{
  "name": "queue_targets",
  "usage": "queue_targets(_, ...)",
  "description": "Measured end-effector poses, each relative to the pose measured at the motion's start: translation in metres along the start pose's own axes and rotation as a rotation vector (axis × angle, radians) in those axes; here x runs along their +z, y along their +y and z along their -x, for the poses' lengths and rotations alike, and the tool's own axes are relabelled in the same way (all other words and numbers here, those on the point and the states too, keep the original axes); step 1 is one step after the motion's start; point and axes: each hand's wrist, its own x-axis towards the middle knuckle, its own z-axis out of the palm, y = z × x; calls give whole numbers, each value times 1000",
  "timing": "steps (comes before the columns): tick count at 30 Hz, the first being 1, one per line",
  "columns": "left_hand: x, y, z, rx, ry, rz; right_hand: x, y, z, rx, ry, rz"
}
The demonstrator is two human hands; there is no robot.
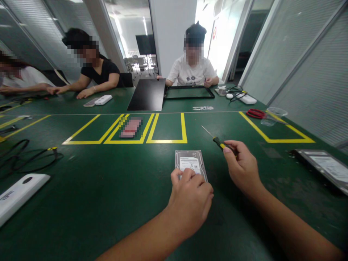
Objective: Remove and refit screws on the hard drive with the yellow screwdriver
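A silver hard drive (pixel 190 158) with a white label lies flat on the green table in front of me. My left hand (pixel 191 197) rests over its near end, fingers bent and gripping it, so that part is hidden. To the right, my right hand (pixel 241 165) is closed round the dark green and yellow handle of a screwdriver (pixel 218 142). Its thin shaft points up and to the left, away from the hard drive. A second hard drive (pixel 326 166) lies at the right edge of the table.
Yellow tape marks (pixel 165 141) cross the table, with a blurred pink item (pixel 131 127) inside one. White power banks (pixel 23 192) and black cables (pixel 19 156) lie left. A clear plastic cup (pixel 269 117) and red cable (pixel 255 114) sit right. Across, a person (pixel 191 70) handles a black frame (pixel 190 97).
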Motion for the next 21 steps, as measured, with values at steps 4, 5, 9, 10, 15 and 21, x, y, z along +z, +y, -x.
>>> queue_targets(4, 2, 0, 1, 39, -28, -65, -5, -7, -1, 13, 28, -10)
queue_targets(5, 3, -1, 1, 55, -34, -83, -7, -10, -1, 16, 32, -33)
queue_targets(9, 7, -1, 3, 108, 5, -161, -16, -24, -4, 57, 31, -221)
queue_targets(10, 8, -1, 3, 113, 26, -168, -18, -28, -5, 65, 37, -268)
queue_targets(15, 13, -3, 3, 141, 62, -156, -19, -52, -14, 82, 29, -472)
queue_targets(21, 17, -6, 6, 203, 91, -198, 1, -87, -25, -27, -146, -518)
